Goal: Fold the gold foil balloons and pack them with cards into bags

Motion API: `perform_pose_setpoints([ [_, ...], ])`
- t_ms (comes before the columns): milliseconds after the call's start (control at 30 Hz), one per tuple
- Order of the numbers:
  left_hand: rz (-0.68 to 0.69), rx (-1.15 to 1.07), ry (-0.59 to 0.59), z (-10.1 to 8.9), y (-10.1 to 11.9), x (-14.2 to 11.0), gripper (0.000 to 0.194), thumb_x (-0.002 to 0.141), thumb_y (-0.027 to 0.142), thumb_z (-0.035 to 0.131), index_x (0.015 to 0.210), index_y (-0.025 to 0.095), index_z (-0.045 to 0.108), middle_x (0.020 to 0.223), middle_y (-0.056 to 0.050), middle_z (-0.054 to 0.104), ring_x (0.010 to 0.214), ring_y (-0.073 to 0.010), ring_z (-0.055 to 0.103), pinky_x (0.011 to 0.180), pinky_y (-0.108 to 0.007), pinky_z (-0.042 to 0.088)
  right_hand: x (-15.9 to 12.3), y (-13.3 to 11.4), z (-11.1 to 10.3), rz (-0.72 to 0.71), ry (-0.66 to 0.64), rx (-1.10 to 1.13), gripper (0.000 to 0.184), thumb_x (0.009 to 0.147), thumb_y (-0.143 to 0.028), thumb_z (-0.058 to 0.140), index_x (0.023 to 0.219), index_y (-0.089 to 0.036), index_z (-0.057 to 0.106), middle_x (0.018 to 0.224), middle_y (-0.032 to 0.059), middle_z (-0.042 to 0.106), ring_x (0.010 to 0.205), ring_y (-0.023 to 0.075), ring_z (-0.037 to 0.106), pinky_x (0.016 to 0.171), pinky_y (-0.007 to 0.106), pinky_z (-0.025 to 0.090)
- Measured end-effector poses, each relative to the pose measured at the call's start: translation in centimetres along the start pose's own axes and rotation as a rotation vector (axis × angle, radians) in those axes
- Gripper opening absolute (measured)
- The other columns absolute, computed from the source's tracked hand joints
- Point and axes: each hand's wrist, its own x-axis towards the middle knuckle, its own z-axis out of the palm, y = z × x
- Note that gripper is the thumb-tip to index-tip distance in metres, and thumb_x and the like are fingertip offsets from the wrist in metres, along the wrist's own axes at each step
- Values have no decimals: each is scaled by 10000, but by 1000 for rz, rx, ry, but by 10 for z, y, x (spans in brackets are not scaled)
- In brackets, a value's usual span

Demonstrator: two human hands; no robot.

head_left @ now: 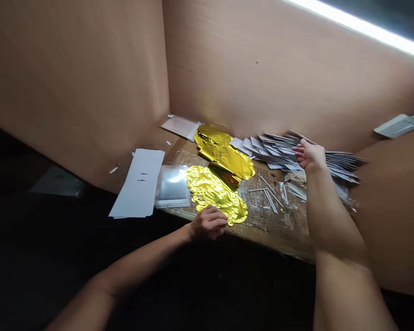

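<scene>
My left hand [209, 224] is closed, its fingers curled at the near edge of a flat, scalloped gold foil balloon [212, 186]; what lies inside the fingers is hidden. Behind that foil lies another, smoother gold foil piece [224, 154], partly folded. My right hand [310, 154] reaches to the back right, with bent fingers against a fanned row of thin white-and-grey cards or envelopes [274, 148]. Whether a card is pinched there cannot be made out. Several thin white sticks [269, 197] lie on the table between the hands.
White paper sheets [138, 184] overhang the table's front edge at left, beside clear plastic sleeves [173, 186]. A flat plastic packet [180, 126] lies in the back corner. Cardboard-coloured walls [227, 69] enclose the table; a white box [398, 126] with a cable is on the right.
</scene>
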Motion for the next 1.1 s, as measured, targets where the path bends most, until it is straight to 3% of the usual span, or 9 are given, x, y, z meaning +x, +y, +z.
perform_pose_setpoints([
  [100,-176,-104,-9,-17,-7,21,128,945,156,654,1051,200,710,1001,-73,803,883,-180,744,818,-335,592,-39,51,31,-63,-234,-199,323,831,-431,833,774,-150,685,663,62,701,430,85,460,377,201,296],
  [167,-397,-96,-30,-32,-35,47,121,982,190,625,1043,193,729,1003,-78,793,935,-183,738,876,-329,581,-73,90,55,-91,-418,-333,415,790,-537,834,737,-141,721,649,68,704,444,103,466,412,234,334],
  [300,-1024,-8,-49,-52,-128,101,79,930,190,685,996,175,725,1031,-72,762,972,-191,692,948,-328,535,-114,141,110,-78,-382,-370,567,783,-677,767,546,-189,603,473,15,532,436,114,389,422,266,255],
  [400,-1148,-33,-79,-47,-180,123,155,847,200,781,972,146,708,884,-52,727,831,-180,671,844,-309,547,-110,151,145,-82,-330,-308,568,814,-646,724,501,-255,456,418,-33,384,431,113,326,417,273,232],
  [567,-1171,-147,-100,-30,-203,123,386,710,294,931,975,130,704,751,-3,688,670,-134,625,714,-263,524,-90,146,155,-136,-344,-192,448,815,-596,648,576,-266,462,482,-26,447,438,125,366,424,273,307],
  [833,-1157,1,44,-33,-200,128,195,859,277,783,984,143,717,1020,-113,713,1017,-249,670,941,-379,525,-79,124,100,-310,-270,-106,412,763,-606,705,688,-217,591,615,-32,490,569,127,395,520,262,330],
  [967,-717,149,-16,-30,-176,163,478,866,334,797,1303,189,670,1413,-151,613,1375,-302,512,1178,-441,393,-79,96,79,-341,-324,-77,409,782,-610,736,781,-214,638,612,-47,474,552,123,376,516,260,316],
  [1033,-449,189,-203,-26,-161,191,559,817,316,845,1334,197,670,1408,-151,629,1391,-338,478,1188,-491,363,-80,79,70,-361,-346,-74,401,808,-603,738,830,-210,661,629,-42,491,551,125,391,520,259,328],
  [1100,-328,214,-387,-24,-144,219,347,827,205,799,1168,189,741,1213,-134,709,1274,-340,541,1136,-511,377,-85,62,59,-423,-323,-105,391,859,-597,705,870,-207,677,686,-19,541,583,136,438,548,265,375],
])
